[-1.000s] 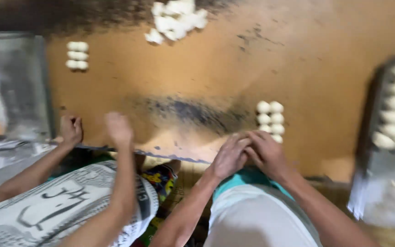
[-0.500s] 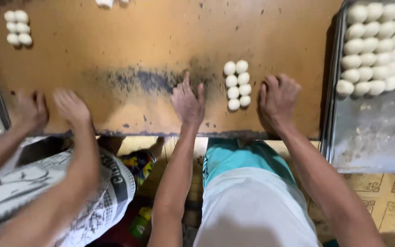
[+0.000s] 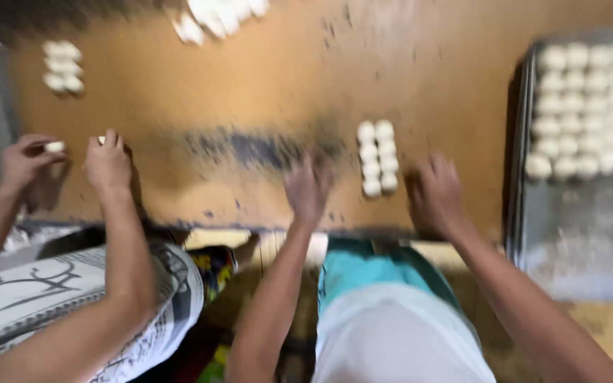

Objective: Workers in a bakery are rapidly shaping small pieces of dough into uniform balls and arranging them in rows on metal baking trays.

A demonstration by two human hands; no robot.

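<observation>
Both hands are pressed down on the wooden table [image 3: 264, 78] at lower centre. The left hand [image 3: 308, 188] is blurred, so its grip cannot be told; the right hand [image 3: 435, 195] is spread flat, nothing seen held. A double row of dough balls [image 3: 378, 157] is set between them. More balls are lined on a metal tray [image 3: 562, 234] at right. A co-worker's hands [image 3: 108, 162] are seen at left.

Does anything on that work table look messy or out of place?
Mostly tidy: dough balls sit in two neat columns, and more line the tray in rows. Odd spots: a dark smudged patch on the table, and a loose heap of dough pieces at the far edge.
</observation>
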